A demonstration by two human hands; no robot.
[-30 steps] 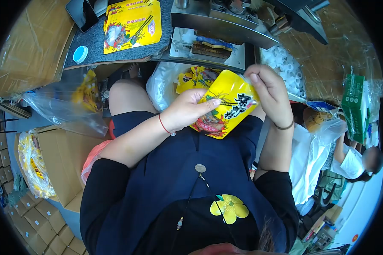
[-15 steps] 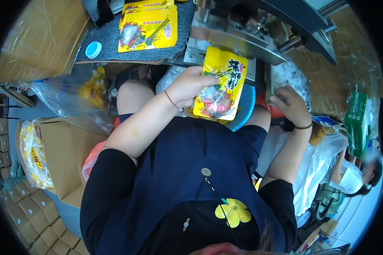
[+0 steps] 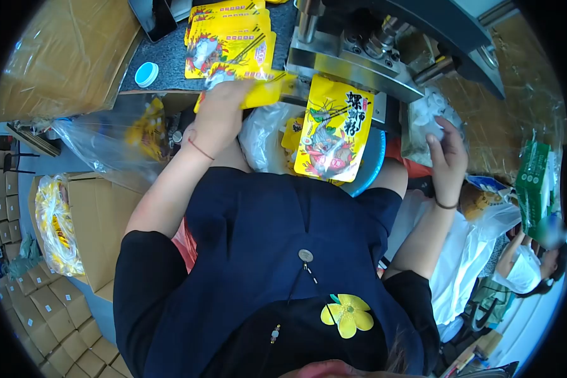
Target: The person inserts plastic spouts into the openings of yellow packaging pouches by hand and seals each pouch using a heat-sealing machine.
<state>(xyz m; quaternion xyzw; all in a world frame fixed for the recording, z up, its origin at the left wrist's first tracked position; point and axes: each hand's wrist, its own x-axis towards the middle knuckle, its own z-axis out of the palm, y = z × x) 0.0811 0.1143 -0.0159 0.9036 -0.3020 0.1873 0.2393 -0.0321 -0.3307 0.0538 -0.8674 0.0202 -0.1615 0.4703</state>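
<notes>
My left hand (image 3: pixel 223 110) is closed on a yellow printed pouch (image 3: pixel 263 94), blurred by motion, in front of a stack of yellow pouches (image 3: pixel 230 53) on the dark worktop. Another yellow pouch (image 3: pixel 334 132) stands upright at the metal press (image 3: pixel 353 69), its printed face towards me and no hand on it. My right hand (image 3: pixel 448 154) is at the front of a clear bin of small white plastic pieces (image 3: pixel 431 116). Its thumb and forefinger are spread apart, with nothing visible between them.
A blue basin (image 3: pixel 375 160) with yellow pouches sits between my knees. On the worktop are a white-and-blue lid (image 3: pixel 147 74) and a phone (image 3: pixel 152 19). An open carton (image 3: pixel 107 220) stands at left, and another person (image 3: pixel 523 268) is at far right.
My left hand has left the pouch at the press and moved left to the stack, where it grips a pouch. My right hand has opened its fingers at the bin.
</notes>
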